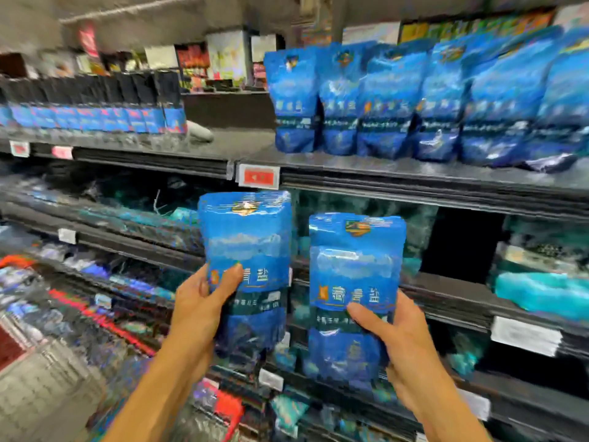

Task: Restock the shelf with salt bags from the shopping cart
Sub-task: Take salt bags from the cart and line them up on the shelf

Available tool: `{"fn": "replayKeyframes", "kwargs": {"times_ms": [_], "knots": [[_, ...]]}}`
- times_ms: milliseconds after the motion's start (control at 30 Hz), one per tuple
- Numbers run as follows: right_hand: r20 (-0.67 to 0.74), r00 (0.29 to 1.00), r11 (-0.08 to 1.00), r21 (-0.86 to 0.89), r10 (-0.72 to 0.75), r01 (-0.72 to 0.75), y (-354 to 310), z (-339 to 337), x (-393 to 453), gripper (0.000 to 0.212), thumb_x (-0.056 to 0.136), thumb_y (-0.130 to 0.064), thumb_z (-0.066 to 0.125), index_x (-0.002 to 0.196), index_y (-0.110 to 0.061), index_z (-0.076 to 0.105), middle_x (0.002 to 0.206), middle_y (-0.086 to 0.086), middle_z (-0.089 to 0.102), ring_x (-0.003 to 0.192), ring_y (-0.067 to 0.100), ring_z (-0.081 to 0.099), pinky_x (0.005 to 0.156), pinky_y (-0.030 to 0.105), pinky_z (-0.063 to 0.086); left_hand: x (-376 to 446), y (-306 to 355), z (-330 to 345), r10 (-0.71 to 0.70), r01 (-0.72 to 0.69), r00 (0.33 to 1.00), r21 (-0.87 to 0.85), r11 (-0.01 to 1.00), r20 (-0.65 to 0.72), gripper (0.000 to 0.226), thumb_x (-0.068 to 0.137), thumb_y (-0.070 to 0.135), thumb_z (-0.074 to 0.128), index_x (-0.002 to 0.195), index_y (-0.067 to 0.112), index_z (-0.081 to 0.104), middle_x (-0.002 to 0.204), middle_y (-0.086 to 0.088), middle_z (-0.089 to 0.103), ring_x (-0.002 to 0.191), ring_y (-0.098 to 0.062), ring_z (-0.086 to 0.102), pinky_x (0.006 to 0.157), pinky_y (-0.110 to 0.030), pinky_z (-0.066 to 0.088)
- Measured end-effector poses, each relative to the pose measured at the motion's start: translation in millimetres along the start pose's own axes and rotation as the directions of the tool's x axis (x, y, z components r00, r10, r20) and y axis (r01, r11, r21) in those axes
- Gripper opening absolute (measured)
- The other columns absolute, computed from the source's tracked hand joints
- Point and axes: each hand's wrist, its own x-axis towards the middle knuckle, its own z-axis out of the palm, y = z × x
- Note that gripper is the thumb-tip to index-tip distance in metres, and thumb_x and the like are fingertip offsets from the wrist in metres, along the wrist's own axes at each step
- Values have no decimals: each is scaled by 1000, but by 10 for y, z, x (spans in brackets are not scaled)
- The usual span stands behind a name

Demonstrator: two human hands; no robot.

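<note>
Holding two blue salt bags upright in front of the shelving, one per hand. Gripping the left bag (245, 250) with the left hand (200, 301), thumb pressed across the printed front, remaining fingers wrapped behind and out of sight. Gripping the right bag (355, 282) with the right hand (401, 342), thumb laid across the dark band on the front, other fingers curled around the right edge and back. Both hands closed firmly around the lower half of each bag, so most of each bag standing above the hand. Left bag sitting a little higher than the right, the two just beside each other without touching.

Showing on each bag a glossy blue front with a pale cloudy band, a small gold emblem near the top, white and orange characters in the middle, and a darker blue base. Some smearing from motion blur.

Standing on the upper shelf (382, 173) to the far right: a row of shelved salt bags (395, 100) of the same kind, about six across the front, upright and touching side by side. Carrying a red price tag (258, 177) on the shelf edge, directly above the left bag. Leaving bare shelf surface to the left of the row.
</note>
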Motion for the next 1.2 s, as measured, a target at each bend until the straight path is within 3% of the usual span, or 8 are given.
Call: {"fn": "replayKeyframes", "kwargs": {"times_ms": [167,367,500,733,933,1033,1133,1200], "knots": [[-73,989,992,2,-127,127,-434,-404,103,42,62,-27,83,103,-28,74,111,5,75,102,27,72,82,45,60,259,243,675,24,-11,990,-100,995,136,24,79,20,69,100,12,74,102,-9,76,87,-17,74,67,-24,58],[-126,960,968,-22,-251,250,-836,-659,363,48,66,-25,83,112,-19,70,115,8,73,105,29,70,84,43,59,716,497,1212,64,-25,961,-148,989,269,45,77,26,69,117,7,65,114,-12,72,102,-28,69,93,-47,54],[-145,941,950,15,-306,311,-1128,-506,703,46,64,-21,84,108,-18,71,113,9,74,103,27,71,86,46,58,1204,701,1328,135,-75,932,-186,980,335,35,82,23,65,116,12,66,111,-5,74,92,-16,72,76,-31,60],[-217,899,924,-62,-381,377,-1595,61,1654,32,76,-6,80,106,-9,71,101,4,77,93,19,74,74,29,59,2388,990,1129,118,-63,944,-183,981,309,12,86,21,67,96,17,73,98,-3,77,85,-18,74,70,-38,61],[-229,913,941,-86,-338,327,-1567,463,2460,24,73,4,80,85,-14,70,75,-7,76,66,5,71,56,18,55,3024,909,1071,-4,58,953,-169,984,302,13,92,18,63,102,14,70,98,-6,77,86,-22,74,67,-41,61],[-240,927,954,-156,-290,258,-1436,559,2748,25,73,-6,84,93,-13,71,90,0,77,86,16,73,72,31,58,3149,836,1082,-53,106,950,-159,982,307,13,94,16,61,104,13,69,96,-6,77,84,-22,74,66,-39,61],[-213,911,907,-316,-353,278,-1363,555,2866,26,73,-11,85,94,-17,71,91,-5,75,87,15,72,75,33,56,3209,748,1103,-65,113,952,-148,983,299,23,93,17,63,113,7,67,106,-10,74,94,-26,70,79,-42,60],[-143,914,828,-492,-380,268,-1383,473,2864,35,70,-18,88,98,-21,68,95,-6,74,90,16,71,79,37,57,3227,723,1083,-16,21,966,-17,1000,257,30,89,18,68,116,6,67,113,-13,71,94,-23,70,83,-38,58]]}}
